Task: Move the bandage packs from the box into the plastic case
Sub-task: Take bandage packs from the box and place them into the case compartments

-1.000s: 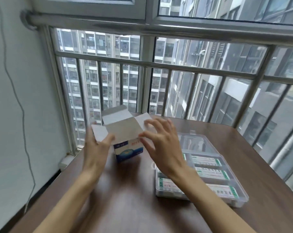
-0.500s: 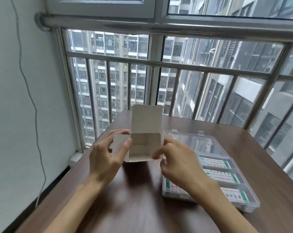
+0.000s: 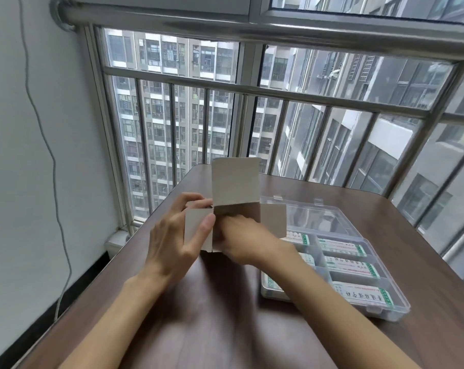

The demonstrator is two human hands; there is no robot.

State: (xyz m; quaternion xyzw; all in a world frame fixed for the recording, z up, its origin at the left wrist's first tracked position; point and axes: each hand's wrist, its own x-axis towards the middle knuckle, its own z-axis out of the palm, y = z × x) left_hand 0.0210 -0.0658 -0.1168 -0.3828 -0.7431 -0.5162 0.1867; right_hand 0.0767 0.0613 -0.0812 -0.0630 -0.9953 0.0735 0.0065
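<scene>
right hand (image 3: 241, 239) has slipped its fingers inside the opened box (image 3: 235, 193).

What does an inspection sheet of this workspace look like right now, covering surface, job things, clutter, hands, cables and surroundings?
Surface: dark brown wooden table, bare wood in front of the hands.
Job's things: cardboard box held up, flaps open; clear plastic case open on the table, bandage packs in its compartments.
Clutter: nothing seen.
Hands: left hand holds the box by a side flap; right hand reaches into the box opening, its fingers hidden, grip unclear.
Cables: grey cable hangs down the white wall.
Surroundings: metal window bars, apartment blocks outside.
</scene>
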